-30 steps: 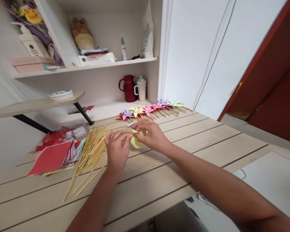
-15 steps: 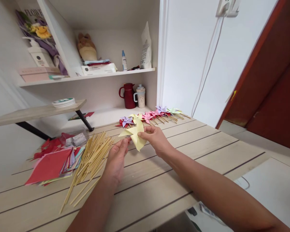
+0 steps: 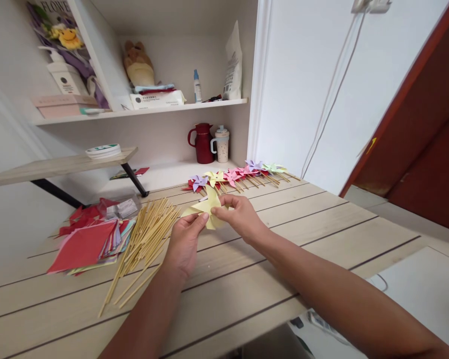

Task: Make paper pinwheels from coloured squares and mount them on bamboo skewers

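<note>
A pale yellow paper pinwheel (image 3: 211,198) is held between both hands above the table. My left hand (image 3: 185,239) pinches it from the left, thumb near its centre. From the right, my right hand (image 3: 239,215) presses its thumb on the middle, with the fingers behind the paper. Whatever lies behind the pinwheel is hidden. Left of my left hand lies a loose heap of thin wooden sticks (image 3: 149,237). Beyond my hands, a row of finished-looking coloured pinwheels on sticks (image 3: 232,176) lies along the table's back.
A stack of coloured paper squares (image 3: 80,247) lies on the slatted table (image 3: 224,309) at the left, with red material and a clear packet (image 3: 124,208) behind. A small raised shelf (image 3: 60,167) stands there. A red jug (image 3: 203,143) and a cup (image 3: 222,144) stand at the back.
My left thumb has moved up and right onto the pinwheel near its centre, beside the right thumb. The camera view has shifted slightly.
</note>
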`<state>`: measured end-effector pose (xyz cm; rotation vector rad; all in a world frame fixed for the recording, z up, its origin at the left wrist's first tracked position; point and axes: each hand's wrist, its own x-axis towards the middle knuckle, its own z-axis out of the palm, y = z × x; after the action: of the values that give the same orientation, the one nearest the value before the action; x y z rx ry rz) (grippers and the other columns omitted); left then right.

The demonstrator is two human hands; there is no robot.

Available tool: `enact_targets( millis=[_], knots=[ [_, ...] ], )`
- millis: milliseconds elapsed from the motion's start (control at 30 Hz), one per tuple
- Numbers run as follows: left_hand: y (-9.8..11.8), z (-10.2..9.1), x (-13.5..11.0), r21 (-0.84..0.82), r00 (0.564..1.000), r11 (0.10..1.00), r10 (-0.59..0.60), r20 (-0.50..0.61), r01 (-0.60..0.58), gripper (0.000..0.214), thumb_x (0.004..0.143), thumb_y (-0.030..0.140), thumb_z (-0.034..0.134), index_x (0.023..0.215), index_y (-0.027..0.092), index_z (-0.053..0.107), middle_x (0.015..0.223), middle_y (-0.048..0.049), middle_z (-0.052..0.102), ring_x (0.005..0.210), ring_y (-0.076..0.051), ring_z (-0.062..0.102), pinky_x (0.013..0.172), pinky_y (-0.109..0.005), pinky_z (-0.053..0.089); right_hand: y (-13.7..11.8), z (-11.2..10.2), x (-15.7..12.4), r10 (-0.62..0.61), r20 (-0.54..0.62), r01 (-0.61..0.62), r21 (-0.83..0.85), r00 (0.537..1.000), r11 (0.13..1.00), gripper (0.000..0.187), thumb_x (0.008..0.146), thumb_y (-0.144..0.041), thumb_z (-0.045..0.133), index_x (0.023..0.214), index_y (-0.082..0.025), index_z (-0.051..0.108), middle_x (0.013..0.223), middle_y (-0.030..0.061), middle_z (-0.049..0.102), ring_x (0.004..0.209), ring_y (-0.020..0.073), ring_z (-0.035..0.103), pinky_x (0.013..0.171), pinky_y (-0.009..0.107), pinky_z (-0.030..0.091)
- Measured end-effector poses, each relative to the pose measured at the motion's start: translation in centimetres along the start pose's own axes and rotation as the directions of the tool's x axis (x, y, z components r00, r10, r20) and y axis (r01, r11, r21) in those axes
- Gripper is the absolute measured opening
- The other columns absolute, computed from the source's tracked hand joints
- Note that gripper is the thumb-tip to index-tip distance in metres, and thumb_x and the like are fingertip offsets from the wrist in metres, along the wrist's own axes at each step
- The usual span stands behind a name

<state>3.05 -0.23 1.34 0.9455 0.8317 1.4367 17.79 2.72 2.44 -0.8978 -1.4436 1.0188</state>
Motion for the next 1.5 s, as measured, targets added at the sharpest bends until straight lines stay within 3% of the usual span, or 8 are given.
enact_targets(
  millis=[533, 667, 800, 1000, 1133, 1267, 1433, 1500],
  knots=[
    [-0.1, -0.2, 0.2, 0.004, 0.993, 0.999, 0.036, -0.111, -0.035, 0.036, 0.059, 0.03, 0.092, 0.087, 0.011, 0.08, 0.086, -0.0108, 0.08, 0.086, -0.023, 0.074, 0.09, -0.035, 0.053, 0.9, 0.6, -0.2, 0.048, 0.022, -0.049, 0.048, 0.999, 0.998, 0.019, 0.074, -0.034, 0.074, 0.072, -0.019, 0.063, 0.07, -0.0018, 0.062, 0.066, 0.0146, 0.055, 0.064, 0.028, 0.043],
    [-0.1, -0.4, 0.3, 0.0, 0.99, 1.0, 0.004, -0.144, -0.004, 0.036, 0.056, 0.028, 0.093, 0.086, 0.011, 0.08, 0.084, -0.0112, 0.079, 0.084, -0.023, 0.074, 0.087, -0.035, 0.055, 1.1, 0.5, -0.2, 0.003, 0.094, -0.016, 0.14, 0.996, 0.99, 0.025, 0.08, -0.038, 0.074, 0.097, -0.021, 0.066, 0.087, 0.0012, 0.068, 0.078, 0.0169, 0.062, 0.072, 0.03, 0.048],
    [0.4, -1.0, 0.5, -0.061, 0.982, 0.997, -0.062, -0.179, 0.051, 0.032, 0.059, 0.025, 0.092, 0.084, 0.01, 0.078, 0.085, -0.0125, 0.08, 0.084, -0.024, 0.075, 0.084, -0.034, 0.057, 1.2, 0.1, -0.2, -0.011, 0.132, -0.006, 0.129, 0.991, 0.992, 0.047, 0.09, -0.042, 0.068, 0.133, -0.027, 0.053, 0.087, 0.0004, 0.069, 0.081, 0.0191, 0.066, 0.076, 0.034, 0.052],
    [1.8, -1.8, 0.8, -0.237, 0.958, 0.971, -0.079, -0.276, 0.011, 0.013, 0.072, 0.009, 0.08, 0.085, 0.011, 0.076, 0.093, -0.0115, 0.08, 0.081, -0.018, 0.074, 0.074, -0.026, 0.058, 0.9, 0.2, -0.5, -0.037, 0.189, 0.016, 0.112, 0.981, 0.994, 0.058, 0.097, -0.042, 0.058, 0.147, -0.028, 0.033, 0.094, 0.0022, 0.073, 0.084, 0.0214, 0.075, 0.096, 0.045, 0.053],
    [2.0, -1.8, 0.8, -0.314, 0.941, 0.949, -0.139, -0.309, 0.037, 0.014, 0.075, 0.002, 0.075, 0.084, 0.012, 0.075, 0.088, -0.0089, 0.079, 0.073, -0.016, 0.073, 0.064, -0.023, 0.056, 1.2, 0.4, -0.7, -0.168, 0.204, 0.168, 0.015, 0.964, 0.986, 0.048, 0.095, -0.028, 0.057, 0.138, -0.028, 0.036, 0.094, 0.002, 0.073, 0.094, 0.0226, 0.075, 0.095, 0.045, 0.053],
    [2.1, -1.6, 0.8, -0.4, 0.925, 0.914, -0.206, -0.32, 0.066, 0.018, 0.077, -0.002, 0.072, 0.086, 0.014, 0.074, 0.088, -0.0071, 0.079, 0.07, -0.014, 0.072, 0.062, -0.022, 0.056, 1.8, 0.3, -0.7, -0.35, 0.22, 0.389, -0.17, 0.91, 0.905, 0.032, 0.092, -0.018, 0.055, 0.121, -0.027, 0.047, 0.103, 0.0047, 0.07, 0.094, 0.0211, 0.075, 0.088, 0.041, 0.055],
    [2.6, -1.5, 0.7, -0.45, 0.915, 0.888, -0.256, -0.31, 0.096, 0.018, 0.083, 0.0, 0.068, 0.095, 0.013, 0.074, 0.093, -0.0104, 0.079, 0.077, -0.017, 0.074, 0.07, -0.026, 0.06, 2.0, -0.2, -0.6, -0.321, 0.348, 0.409, -0.218, 0.881, 0.886, 0.031, 0.096, -0.021, 0.051, 0.127, -0.027, 0.051, 0.103, 0.0047, 0.072, 0.073, 0.0162, 0.072, 0.067, 0.031, 0.056],
    [2.7, -1.4, 0.7, -0.463, 0.91, 0.882, -0.262, -0.322, 0.09, 0.023, 0.083, -0.001, 0.067, 0.1, 0.013, 0.074, 0.094, -0.01, 0.079, 0.076, -0.016, 0.074, 0.069, -0.025, 0.06, 2.0, -0.1, -0.6, -0.337, 0.408, 0.465, -0.271, 0.849, 0.843, 0.034, 0.095, -0.019, 0.051, 0.129, -0.026, 0.056, 0.103, 0.0053, 0.074, 0.075, 0.0168, 0.072, 0.07, 0.032, 0.056]
  ],
)
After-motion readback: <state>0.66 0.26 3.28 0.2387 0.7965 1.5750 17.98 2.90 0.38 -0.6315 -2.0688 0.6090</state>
